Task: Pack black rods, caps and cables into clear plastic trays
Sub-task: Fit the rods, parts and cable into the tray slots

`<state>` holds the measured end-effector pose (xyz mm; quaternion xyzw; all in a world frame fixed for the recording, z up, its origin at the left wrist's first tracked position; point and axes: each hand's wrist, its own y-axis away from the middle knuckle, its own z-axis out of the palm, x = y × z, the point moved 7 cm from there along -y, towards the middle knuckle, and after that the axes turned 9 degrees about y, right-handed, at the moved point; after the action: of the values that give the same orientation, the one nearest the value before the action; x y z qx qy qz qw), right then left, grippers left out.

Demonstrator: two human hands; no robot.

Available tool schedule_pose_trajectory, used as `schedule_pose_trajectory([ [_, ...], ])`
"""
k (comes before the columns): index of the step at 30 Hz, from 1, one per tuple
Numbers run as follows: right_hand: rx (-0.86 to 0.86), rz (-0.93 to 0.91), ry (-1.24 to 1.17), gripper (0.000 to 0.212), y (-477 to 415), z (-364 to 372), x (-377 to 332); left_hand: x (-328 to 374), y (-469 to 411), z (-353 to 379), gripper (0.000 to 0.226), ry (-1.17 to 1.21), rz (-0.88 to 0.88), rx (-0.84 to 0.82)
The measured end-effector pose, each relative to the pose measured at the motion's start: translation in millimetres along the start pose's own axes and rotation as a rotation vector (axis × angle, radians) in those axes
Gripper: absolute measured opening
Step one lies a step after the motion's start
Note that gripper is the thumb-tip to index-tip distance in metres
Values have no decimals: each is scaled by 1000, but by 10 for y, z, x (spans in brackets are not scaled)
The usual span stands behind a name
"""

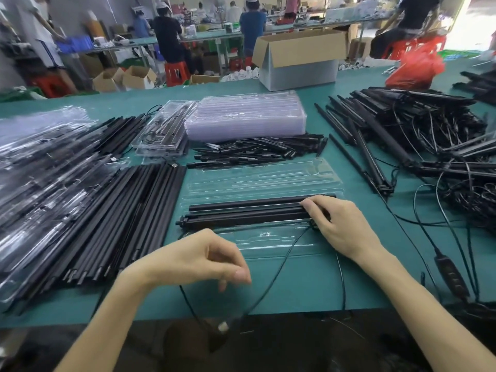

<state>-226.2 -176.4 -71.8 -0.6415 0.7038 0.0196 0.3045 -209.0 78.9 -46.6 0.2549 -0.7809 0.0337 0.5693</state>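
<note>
An open clear plastic tray (263, 181) lies on the green table in front of me. Several black rods (241, 212) lie lengthwise in its near half. My right hand (341, 226) rests on the rods' right end, its fingers curled over them. A thin black cable (276, 275) runs from under that hand down past the table edge, ending in a small plug (222, 326). My left hand (204, 261) hovers over the table's near edge with fingers loosely curled and thumb meeting fingertips; whether it pinches the cable is unclear.
A row of long black rods (139, 218) lies at the left beside packed trays (40, 167). Short black caps (257, 150) are heaped behind the open tray, before a stack of empty trays (247, 116). Tangled rods with cables (418, 135) fill the right. People work at benches behind.
</note>
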Motion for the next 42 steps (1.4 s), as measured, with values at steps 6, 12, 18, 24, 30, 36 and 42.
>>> schedule_pose_trajectory([
  [6, -15, -1, 8, 44, 1, -3, -6, -91, -185, -380, 16, -229, 219, 650],
  [12, 21, 38, -40, 53, 7, -44, 1, -255, -530, -509, 34, -592, 38, 723],
  [18, 41, 51, -46, 43, 2, -37, 30, -217, -691, -532, 25, -558, 68, 639],
  [24, 95, 55, -38, 26, 12, -50, 35, -215, -693, -561, 25, -504, 71, 715],
  [30, 304, 114, -1, 19, 43, -199, 68, -265, -661, -593, 25, -419, 98, 717],
  [36, 255, 156, 21, 16, 28, -152, 115, -264, -652, -624, 27, -342, 104, 710],
  [42, 243, 142, 61, 17, 14, -142, 99, -259, -630, -607, 29, -345, 153, 715],
])
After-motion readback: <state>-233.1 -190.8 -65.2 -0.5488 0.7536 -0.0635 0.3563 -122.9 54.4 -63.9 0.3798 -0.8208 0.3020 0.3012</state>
